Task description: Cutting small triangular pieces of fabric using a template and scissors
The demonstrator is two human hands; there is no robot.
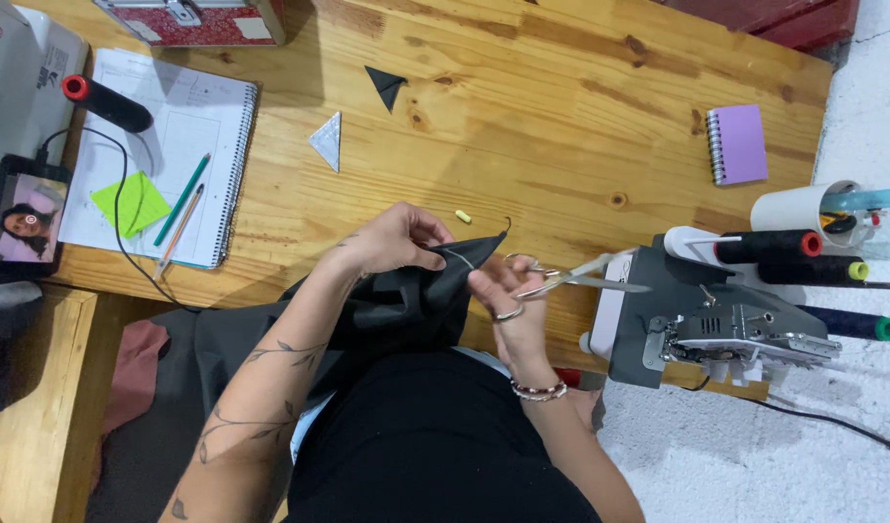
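The left hand (391,242) pinches the upper edge of a piece of black fabric (406,305), its fingers (430,260) closed on the cloth where a pale thread or seam line (461,260) runs toward the other hand. The right hand (508,295) grips a pair of scissors (571,276), fingers through the handles, with the blades partly open and pointing away from the fabric toward the overlock machine (706,324). The fabric lies at the near edge of the bench (561,126), draping over the lap. Judging by this, the trimming looks midway: the thread is exposed and held taut, but no cut is under way. Beyond the fingers lie two small triangular scraps (385,85), one dark and one pale.
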